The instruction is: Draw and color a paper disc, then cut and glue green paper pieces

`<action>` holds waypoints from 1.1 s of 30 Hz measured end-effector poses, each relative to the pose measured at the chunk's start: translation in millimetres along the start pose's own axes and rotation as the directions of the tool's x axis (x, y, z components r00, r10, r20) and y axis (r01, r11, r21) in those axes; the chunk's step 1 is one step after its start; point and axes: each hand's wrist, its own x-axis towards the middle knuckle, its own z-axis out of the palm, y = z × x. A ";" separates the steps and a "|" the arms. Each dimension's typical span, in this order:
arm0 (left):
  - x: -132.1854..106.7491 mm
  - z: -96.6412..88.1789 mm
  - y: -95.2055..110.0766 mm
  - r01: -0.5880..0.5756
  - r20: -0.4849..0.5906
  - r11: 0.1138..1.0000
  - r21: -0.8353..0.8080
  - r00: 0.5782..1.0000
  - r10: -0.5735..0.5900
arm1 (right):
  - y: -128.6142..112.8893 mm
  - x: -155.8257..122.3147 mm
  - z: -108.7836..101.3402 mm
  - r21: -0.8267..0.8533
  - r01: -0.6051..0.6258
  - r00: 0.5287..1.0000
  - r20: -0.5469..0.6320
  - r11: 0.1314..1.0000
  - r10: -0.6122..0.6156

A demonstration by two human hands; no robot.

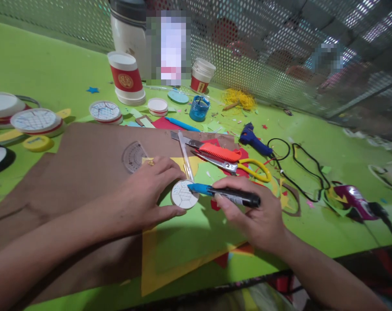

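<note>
My left hand (147, 190) has its thumb and fingers closed around the left edge of a small round white disc (184, 199). Hexagon-like lines cover the disc's face, with blue dots near its upper left. In my right hand (260, 216) is a marker (233, 195) with a black body and a blue front end, its tip at the disc's upper right. Beneath the disc lies green paper (196, 237) over a yellow sheet (147, 276). Just beyond are a clear pen-like stick (185, 155), yellow-handled scissors (254, 168) and an orange utility knife (218, 152).
Brown cardboard (95, 147) bears a protractor (134, 157). Patterned round lids (105, 111), red-white paper cups (126, 77) and a blue paint jar (200, 109) stand behind. A blue glue gun (254, 139) and its cord lie right, near a purple device (356, 201).
</note>
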 end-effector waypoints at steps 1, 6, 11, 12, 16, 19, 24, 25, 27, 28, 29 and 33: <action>0.3 -0.2 0.0 0.000 0.000 1.000 0.001 1.000 0.000 | -0.2 0.1 0.4 0.000 0.004 1.000 0.003 1.000 -0.004; 0.5 -1.3 0.3 0.007 0.010 1.000 -0.003 1.000 -0.007 | -0.9 -0.1 0.3 -0.005 0.013 1.000 -0.006 1.000 -0.013; -1.0 0.0 0.4 0.004 0.013 1.000 0.005 1.000 -0.004 | -1.2 -0.1 -0.9 -0.009 -0.002 1.000 -0.005 1.000 0.002; -1.4 0.2 0.5 0.005 0.013 1.000 0.006 1.000 -0.005 | -1.2 -0.2 -1.2 -0.010 -0.010 1.000 -0.013 1.000 0.009; -1.7 -0.1 0.7 0.012 0.013 1.000 0.002 1.000 -0.012 | -0.3 -0.4 -1.6 -0.007 -0.019 0.999 -0.031 1.000 0.019; -0.6 -0.9 0.8 0.011 0.006 1.000 -0.005 1.000 -0.011 | 0.9 -0.1 -1.4 -0.011 -0.005 1.000 -0.003 1.000 0.005; -0.1 -0.6 0.1 0.000 -0.007 1.000 -0.005 1.000 0.000 | 0.8 -0.5 -1.4 0.004 -0.021 0.999 -0.047 1.000 0.021; -0.3 -0.2 -0.1 -0.004 -0.013 1.000 -0.007 1.000 0.004 | 0.6 -0.8 -1.3 0.010 -0.025 0.998 -0.055 1.000 0.025; -0.8 0.6 -0.6 -0.007 -0.018 1.000 -0.007 1.000 0.007 | 0.2 -1.4 -1.3 0.017 -0.023 0.998 -0.059 1.000 0.024; -1.0 0.9 -0.7 -0.006 -0.018 1.000 -0.005 1.000 0.006 | 0.2 -1.6 -1.4 0.016 -0.021 0.998 -0.058 1.000 0.022; -1.1 1.2 -0.8 -0.005 -0.015 1.000 -0.002 1.000 0.005 | 0.2 -1.9 -1.6 0.013 -0.019 0.998 -0.059 1.000 0.020; -1.0 0.9 0.0 -0.010 -0.010 1.000 0.004 1.000 0.010 | 1.1 -3.2 -3.1 0.021 -0.022 0.994 -0.102 1.000 0.024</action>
